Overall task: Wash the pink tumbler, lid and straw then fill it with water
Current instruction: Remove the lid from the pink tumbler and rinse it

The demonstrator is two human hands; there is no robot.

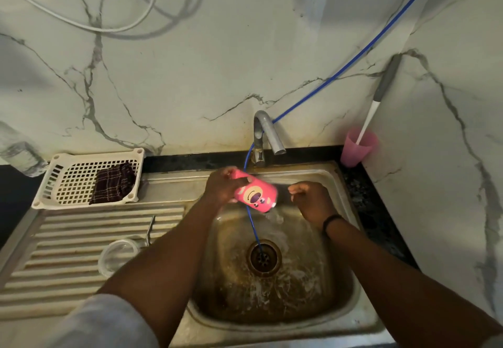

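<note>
The pink tumbler (255, 196), printed with a cartoon bear face, is tipped on its side over the steel sink (337, 239), its mouth down to the right with water spilling out. My left hand (223, 187) grips it round the base end. My right hand (310, 200) hovers just right of the tumbler's mouth with fingers curled and nothing in it. A clear round lid (118, 255) lies on the ribbed drainboard, and a clear straw (150, 229) rests beside it. The grey tap (268, 132) stands behind the sink.
A thin blue hose (253, 225) runs from the wall past the tap down into the drain (263, 257). A white plastic basket (68, 179) holding a dark checked cloth (113, 183) sits back left. A pink cup (358, 147) with a brush stands at the back right corner.
</note>
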